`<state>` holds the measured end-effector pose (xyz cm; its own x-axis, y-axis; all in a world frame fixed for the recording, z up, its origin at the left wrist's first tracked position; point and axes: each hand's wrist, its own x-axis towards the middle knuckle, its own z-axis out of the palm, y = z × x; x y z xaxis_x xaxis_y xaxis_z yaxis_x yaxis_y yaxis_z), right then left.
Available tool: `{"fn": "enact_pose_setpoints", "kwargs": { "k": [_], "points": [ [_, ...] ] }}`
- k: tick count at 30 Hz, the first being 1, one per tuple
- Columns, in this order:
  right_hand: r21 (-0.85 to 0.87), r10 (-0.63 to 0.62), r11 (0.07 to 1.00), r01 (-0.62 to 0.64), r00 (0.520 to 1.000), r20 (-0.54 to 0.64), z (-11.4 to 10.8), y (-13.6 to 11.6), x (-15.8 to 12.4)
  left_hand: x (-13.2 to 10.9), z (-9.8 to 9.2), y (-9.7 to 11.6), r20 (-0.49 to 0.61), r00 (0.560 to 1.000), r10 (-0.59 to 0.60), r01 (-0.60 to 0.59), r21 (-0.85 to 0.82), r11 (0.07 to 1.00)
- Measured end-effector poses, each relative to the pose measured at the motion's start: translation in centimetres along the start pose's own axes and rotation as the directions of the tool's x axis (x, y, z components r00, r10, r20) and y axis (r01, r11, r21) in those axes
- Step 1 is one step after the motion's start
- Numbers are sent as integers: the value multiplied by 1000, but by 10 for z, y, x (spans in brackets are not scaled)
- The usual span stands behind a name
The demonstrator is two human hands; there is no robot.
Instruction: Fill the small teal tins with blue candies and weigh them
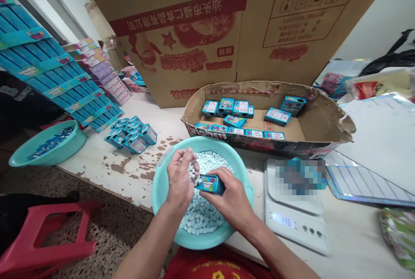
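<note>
One huge cardboard carton is seen standing at the table's far edge, with a torn cardboard tray of blue boxes set before it. At the near edge a teal basin is planted, a digital scale just beside it on the right. Over the basin, the left hand is held with fingers bunched together, and the right hand is clamped around a small blue box. A pinch of the pale pellets heaped below is pressed to the box's open end. Filling is judged to be the step in hand. A steady, level box is called for next, so nothing is spilled.
</note>
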<state>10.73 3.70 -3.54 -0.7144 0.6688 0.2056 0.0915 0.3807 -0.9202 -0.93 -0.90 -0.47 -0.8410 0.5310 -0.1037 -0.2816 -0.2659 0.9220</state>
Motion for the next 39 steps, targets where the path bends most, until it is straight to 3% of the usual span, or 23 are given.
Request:
{"fn": "enact_pose_setpoints", "kwargs": {
  "k": [7, 15, 19, 22, 25, 31, 35, 39],
  "points": [
    [46, 47, 998, -47, 999, 1, 2, 5, 2, -2, 6, 0, 81, 996, -48, 51, -47, 998],
    [179, 94, 980, -83, 994, -54, -6, 19, -5, -1, 8, 6, 49, 999, -10, 18, -169, 985],
    [191, 81, 978, -79, 997, -3, 2, 20, -2, 1, 10, 2, 129, 991, -40, 55, -114, 992],
    [199, 91, 977, -82, 995, -36, 4, 19, -3, 3, 10, 2, 196, 979, -47, 73, -128, 989],
    [205, 101, 975, -82, 991, -83, 2, 17, -5, 5, 9, 3, 187, 982, -7, 36, -153, 988],
    [177, 100, 980, -91, 994, -44, 3, 12, -4, 0, 7, -7, 174, 984, 51, -57, 32, 998],
    [149, 100, 984, -93, 994, -40, 7, 14, -3, -6, 4, -12, 131, 989, 71, -79, 55, 995],
    [144, 80, 987, -74, 996, -36, 12, 18, -5, -12, 2, -14, 193, 981, 27, -51, 123, 991]
  ]
}}
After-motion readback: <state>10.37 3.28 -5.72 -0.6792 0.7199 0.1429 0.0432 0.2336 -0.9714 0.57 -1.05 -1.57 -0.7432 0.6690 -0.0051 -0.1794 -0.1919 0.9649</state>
